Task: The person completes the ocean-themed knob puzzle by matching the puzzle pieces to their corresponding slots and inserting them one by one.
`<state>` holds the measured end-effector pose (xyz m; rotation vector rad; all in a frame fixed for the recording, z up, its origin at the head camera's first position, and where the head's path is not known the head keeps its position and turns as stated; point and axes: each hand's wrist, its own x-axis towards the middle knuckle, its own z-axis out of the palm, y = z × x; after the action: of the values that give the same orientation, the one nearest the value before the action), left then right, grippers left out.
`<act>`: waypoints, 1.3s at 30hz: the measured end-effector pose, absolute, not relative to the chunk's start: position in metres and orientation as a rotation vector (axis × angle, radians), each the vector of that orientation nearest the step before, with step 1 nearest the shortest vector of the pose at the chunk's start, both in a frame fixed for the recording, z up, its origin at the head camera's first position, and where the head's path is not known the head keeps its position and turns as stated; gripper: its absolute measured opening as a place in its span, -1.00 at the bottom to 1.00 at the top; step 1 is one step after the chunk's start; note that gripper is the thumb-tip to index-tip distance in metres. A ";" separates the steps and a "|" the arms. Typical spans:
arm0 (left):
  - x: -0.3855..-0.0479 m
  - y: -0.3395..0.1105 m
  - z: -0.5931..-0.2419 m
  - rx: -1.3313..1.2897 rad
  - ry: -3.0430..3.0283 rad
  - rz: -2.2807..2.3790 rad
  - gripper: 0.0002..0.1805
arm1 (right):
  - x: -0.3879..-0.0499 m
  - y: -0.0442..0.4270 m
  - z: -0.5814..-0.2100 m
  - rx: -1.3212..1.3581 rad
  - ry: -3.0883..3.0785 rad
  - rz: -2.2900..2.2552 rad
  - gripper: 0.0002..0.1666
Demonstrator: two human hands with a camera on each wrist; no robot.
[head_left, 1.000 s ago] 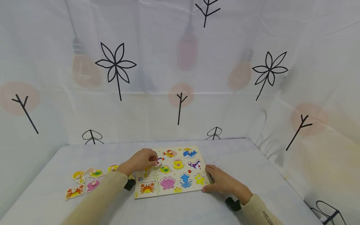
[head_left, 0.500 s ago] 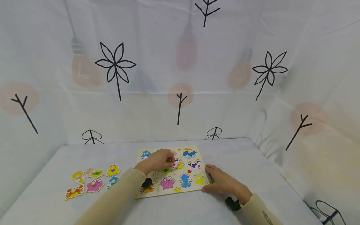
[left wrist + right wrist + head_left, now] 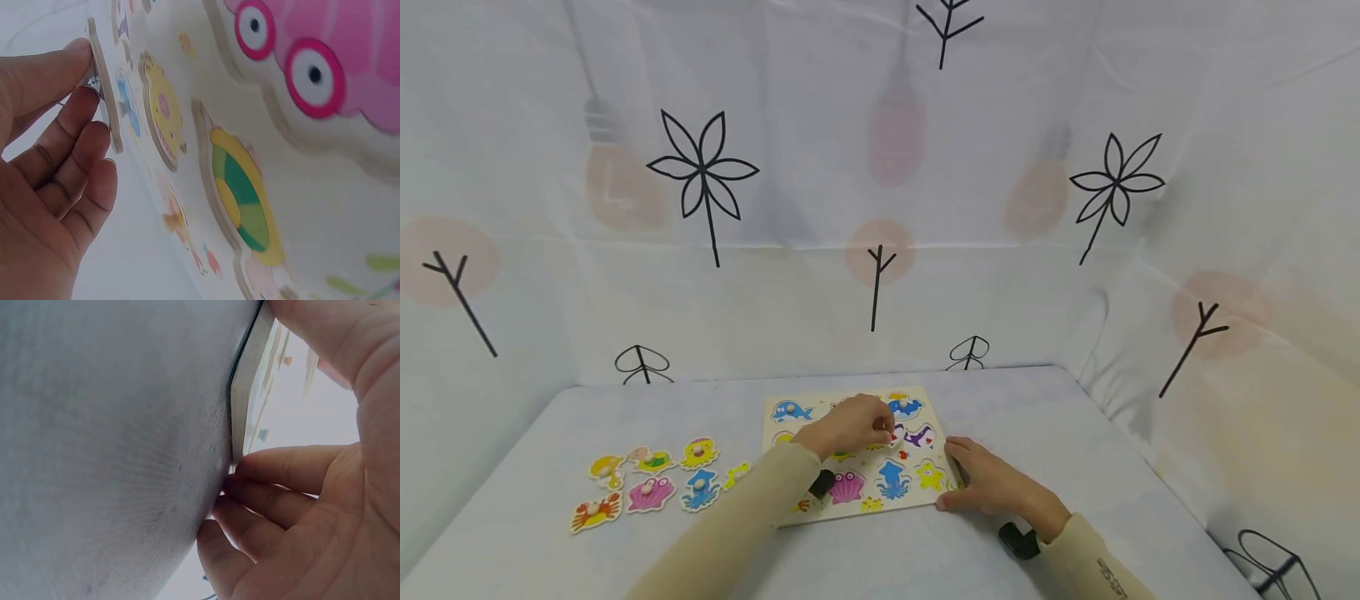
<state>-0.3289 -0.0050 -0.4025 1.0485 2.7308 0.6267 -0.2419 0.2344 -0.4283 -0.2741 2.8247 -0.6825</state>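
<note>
A wooden peg puzzle board [image 3: 850,514] with sea-animal pictures lies on the table. My left hand [image 3: 846,427] is above its middle. Thumb and fingertips pinch the knob of a purple-and-white puzzle piece [image 3: 897,435], seen edge-on as a thin piece [image 3: 105,87] in the left wrist view. That piece is beside the purple shark-shaped slot [image 3: 920,436]. My right hand [image 3: 992,487] holds the board's near right corner, thumb at the front and fingers along the right edge. In the right wrist view, its fingertips touch the board's side [image 3: 240,419].
Left of the board lie loose pieces: a crab [image 3: 597,512], a pink shell [image 3: 651,494], a blue squid [image 3: 702,489], a yellow octopus [image 3: 699,452], a turtle [image 3: 653,462], a seahorse [image 3: 607,471] and a starfish [image 3: 737,475]. A blue whale piece [image 3: 792,411] sits in the board.
My left hand has moved rightward over the board with the purple-and-white piece, from the left side toward the shark slot. My right hand stays at the board's corner.
</note>
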 end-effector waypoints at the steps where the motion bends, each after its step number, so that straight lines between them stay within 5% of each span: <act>1: -0.329 -0.003 -0.402 1.054 2.723 0.640 -0.91 | -0.242 0.234 -0.428 -0.275 2.825 -0.684 0.17; 39: -0.333 0.055 -0.415 0.939 2.767 0.555 -0.88 | -0.242 0.237 -0.428 -0.402 2.833 -0.727 0.16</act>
<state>-0.3325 0.0555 -0.4149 0.9386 2.7668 0.5554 -0.2424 0.2372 -0.4283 -0.4020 2.8327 -0.7268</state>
